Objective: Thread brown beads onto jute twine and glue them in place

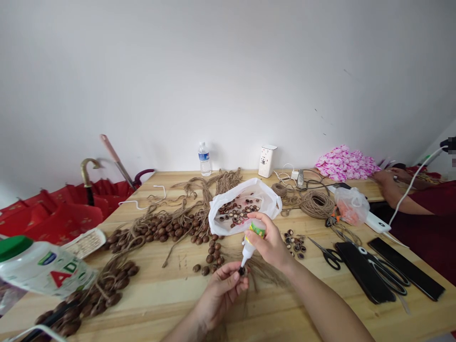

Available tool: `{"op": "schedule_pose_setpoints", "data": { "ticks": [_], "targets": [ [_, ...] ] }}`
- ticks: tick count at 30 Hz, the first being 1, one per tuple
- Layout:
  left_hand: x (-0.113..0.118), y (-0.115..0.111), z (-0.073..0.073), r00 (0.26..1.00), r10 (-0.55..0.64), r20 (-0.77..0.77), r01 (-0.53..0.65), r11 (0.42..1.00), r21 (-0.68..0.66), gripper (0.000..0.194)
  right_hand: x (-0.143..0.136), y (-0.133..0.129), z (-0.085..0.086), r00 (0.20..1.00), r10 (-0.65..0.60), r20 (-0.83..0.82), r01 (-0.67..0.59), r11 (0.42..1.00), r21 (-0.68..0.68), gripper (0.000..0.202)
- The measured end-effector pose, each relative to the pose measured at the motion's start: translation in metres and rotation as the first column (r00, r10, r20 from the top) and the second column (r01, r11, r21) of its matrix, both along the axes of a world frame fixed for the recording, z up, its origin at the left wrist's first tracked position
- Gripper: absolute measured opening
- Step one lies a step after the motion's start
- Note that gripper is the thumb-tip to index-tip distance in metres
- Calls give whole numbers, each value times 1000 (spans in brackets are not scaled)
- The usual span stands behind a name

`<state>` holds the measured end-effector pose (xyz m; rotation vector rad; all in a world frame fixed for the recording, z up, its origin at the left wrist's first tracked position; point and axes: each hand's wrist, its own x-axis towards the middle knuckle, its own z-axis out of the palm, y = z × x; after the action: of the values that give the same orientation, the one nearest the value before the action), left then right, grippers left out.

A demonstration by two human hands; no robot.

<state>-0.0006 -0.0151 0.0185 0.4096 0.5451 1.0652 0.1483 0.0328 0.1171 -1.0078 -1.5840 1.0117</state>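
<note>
My right hand (270, 242) grips a small white squeeze glue bottle (248, 249) with a green and yellow label, its nozzle tilted down. The nozzle tip meets a dark, hollow nut shell half (242, 271), pinched in the fingertips of my left hand (224, 289). Loose round brown nuts (213, 251) lie just beyond my left hand. Right of my right hand are more open shell halves (296, 243). A white plastic bag (217, 218) behind the hands holds many shell halves. Cut twine strands (267, 270) spread under my right wrist.
Nuts strung on twine (167, 228) cover the left side, near a white bottle with green cap (46, 266). On the right are scissors (329, 256), larger scissors (386, 273), black flat cases (365, 270) and a twine coil (317, 204). Another person's arm (399, 194) rests far right.
</note>
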Motion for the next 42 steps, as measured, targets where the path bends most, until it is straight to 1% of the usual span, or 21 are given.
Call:
{"op": "schedule_pose_setpoints", "data": {
  "ticks": [2,4,6,8,10,12,14,15,16,18,20,22,23,24,27,28,31,35,39,42],
  "targets": [
    [0,0,1,1000,-4,2,4,1000,-1,23,0,-1,1,1000,4,2,-4,1000,6,33],
    [1,0,1,1000,-4,3,4,1000,-3,23,1,-4,2,1000,-5,6,5,999,41,34],
    [1,0,1,1000,1,8,-1,1000,-4,23,2,-9,5,1000,-2,20,0,995,104,36],
    [1,0,0,1000,3,11,-3,1000,-10,24,4,-14,7,999,3,50,-13,979,204,37],
    [1,0,0,1000,3,16,-3,1000,-15,24,4,-19,10,993,6,120,-43,951,307,36],
    [1,1,-1,1000,7,25,-7,1000,-11,23,4,-21,11,968,31,248,-120,927,354,35],
    [0,1,-1,999,16,32,-16,1000,-3,22,2,-21,12,926,78,370,-212,917,338,33],
    [0,2,0,999,21,34,-21,1000,-3,22,2,-20,12,913,89,399,-232,916,327,33],
    [0,2,0,999,26,34,-25,1000,-7,22,1,-20,12,913,83,400,-227,917,328,32],
    [-1,2,1,999,29,25,-29,999,-13,24,2,-20,12,942,30,333,-153,925,348,29],
    [-1,2,2,1000,27,10,-27,1000,-12,25,3,-20,13,971,-51,234,-39,930,366,27],
    [0,1,3,1000,22,1,-22,1000,-7,25,5,-20,14,978,-128,166,57,925,375,27],
    [0,1,3,1000,21,1,-21,1000,-6,25,5,-19,14,975,-139,171,66,924,376,27],
    [0,0,2,1000,18,4,-18,1000,-4,25,5,-18,14,970,-124,208,39,928,371,28],
    [1,0,0,1000,7,8,-7,1000,4,23,3,-16,15,926,-16,378,-121,934,336,28],
    [1,0,0,1000,4,9,-4,1000,4,23,2,-15,14,916,-7,402,-140,931,336,28],
    [1,1,-1,1000,14,10,-14,1000,0,23,1,-16,14,932,-44,359,-106,916,386,30],
    [0,1,0,1000,29,1,-29,1000,6,24,3,-17,15,913,-3,407,-165,912,376,28],
    [0,1,1,999,33,-13,-33,999,-5,26,5,-17,17,932,-56,359,-98,912,397,32],
    [0,1,0,999,30,-12,-30,999,19,25,4,-16,17,904,2,428,-162,927,339,29]
  ]
}}
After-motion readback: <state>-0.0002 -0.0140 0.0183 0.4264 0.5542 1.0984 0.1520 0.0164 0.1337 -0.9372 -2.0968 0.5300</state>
